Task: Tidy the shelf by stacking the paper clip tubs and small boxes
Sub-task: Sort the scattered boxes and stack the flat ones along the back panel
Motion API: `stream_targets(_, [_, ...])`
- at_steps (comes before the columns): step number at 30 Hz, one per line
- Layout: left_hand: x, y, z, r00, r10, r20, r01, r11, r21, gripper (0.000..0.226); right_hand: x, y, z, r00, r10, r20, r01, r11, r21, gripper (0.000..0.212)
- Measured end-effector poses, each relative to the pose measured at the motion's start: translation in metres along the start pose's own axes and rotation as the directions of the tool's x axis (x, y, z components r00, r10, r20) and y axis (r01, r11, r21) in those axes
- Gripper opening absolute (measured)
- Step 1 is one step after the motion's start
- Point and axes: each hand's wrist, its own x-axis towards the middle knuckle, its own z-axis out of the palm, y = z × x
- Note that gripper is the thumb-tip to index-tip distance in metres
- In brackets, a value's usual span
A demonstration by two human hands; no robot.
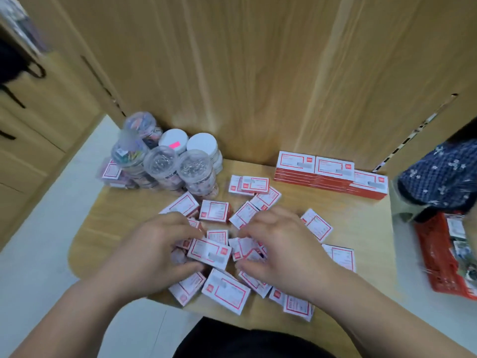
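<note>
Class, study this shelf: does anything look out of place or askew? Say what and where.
The small boxes mid-shelf lie scattered at all angles, some overlapping, around the left hand and right hand, unlike the squared stacks at back right and the tubs stacked at back left.

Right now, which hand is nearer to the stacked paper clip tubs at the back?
Left. The left hand, gripping a small box, sits in front of the paper clip tubs; the right hand is farther off to their right.
</note>
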Motion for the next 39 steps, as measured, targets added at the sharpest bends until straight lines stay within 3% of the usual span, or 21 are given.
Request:
stream_targets(9, [0.001,-0.014,0.017,0.999,-0.036,0.003,0.036,0.999,0.037,0.048,0.021,-0.026,0.021,0.991,-0.031,0.132,0.053,0.984,-0.170,0.046])
stream_targets(15, [0.018,0.000,0.013,0.994,0.026,-0.111,-0.031,0.999,-0.044,0.043,0.015,-0.016,0.000,0.995,0.029,-0.090,-0.026,0.999,0.034,0.042])
stream_targets(21, [0.056,0.041,0.028,0.973,0.078,-0.219,-0.112,0.982,-0.149,0.044,-0.013,0.019,-0.024,0.961,0.123,-0.247,-0.099,0.989,0.106,0.029])
stream_targets(25, [0.086,0.067,0.041,0.966,0.103,-0.236,-0.137,0.982,-0.133,0.057,-0.039,0.055,-0.043,0.908,0.198,-0.370,-0.190,0.980,0.058,0.026])
stream_targets(29, [0.113,0.081,0.050,0.968,0.057,-0.246,-0.093,0.986,-0.138,0.062,-0.073,0.098,-0.071,0.806,0.328,-0.493,-0.355,0.934,0.040,0.028])
stream_targets(32, [0.129,0.084,0.053,0.963,-0.013,-0.268,-0.033,0.986,-0.166,0.056,-0.089,0.128,-0.089,0.749,0.388,-0.537,-0.452,0.892,0.015,0.026])
stream_targets(39, [0.148,0.085,0.061,0.960,-0.105,-0.260,0.067,0.986,-0.152,0.050,-0.073,0.168,-0.079,0.752,0.431,-0.499,-0.470,0.881,0.053,0.023])
